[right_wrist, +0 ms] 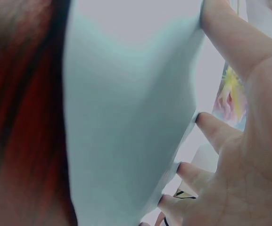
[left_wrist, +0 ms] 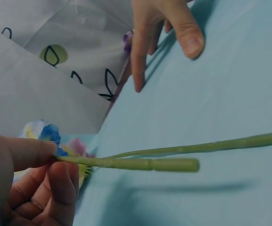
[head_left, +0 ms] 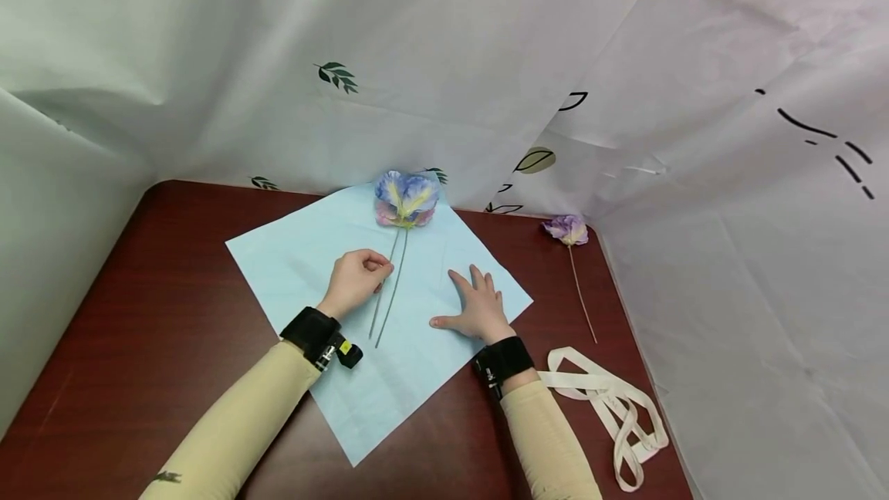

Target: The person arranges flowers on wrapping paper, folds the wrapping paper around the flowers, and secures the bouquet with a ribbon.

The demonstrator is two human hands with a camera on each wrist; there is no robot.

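A square light-blue sheet (head_left: 378,407) lies turned cornerwise on the table. On it are two artificial flowers (head_left: 408,199), their blue, yellow and pink heads side by side at the far corner and their thin green stems pointing toward me. My left hand (head_left: 357,278) pinches one stem (left_wrist: 173,165) between thumb and forefinger; the second stem (left_wrist: 230,145) runs beside it. To the right of the stems, my right hand (head_left: 478,307) rests with fingers spread on the sheet, fingertips at its surface in the right wrist view.
A purple flower (head_left: 569,230) with a long thin stem lies at the table's far right. Nearer on that side is a loosely looped white ribbon (head_left: 628,415). White patterned cloth (head_left: 430,45) hangs behind and beside the dark red table (head_left: 125,346).
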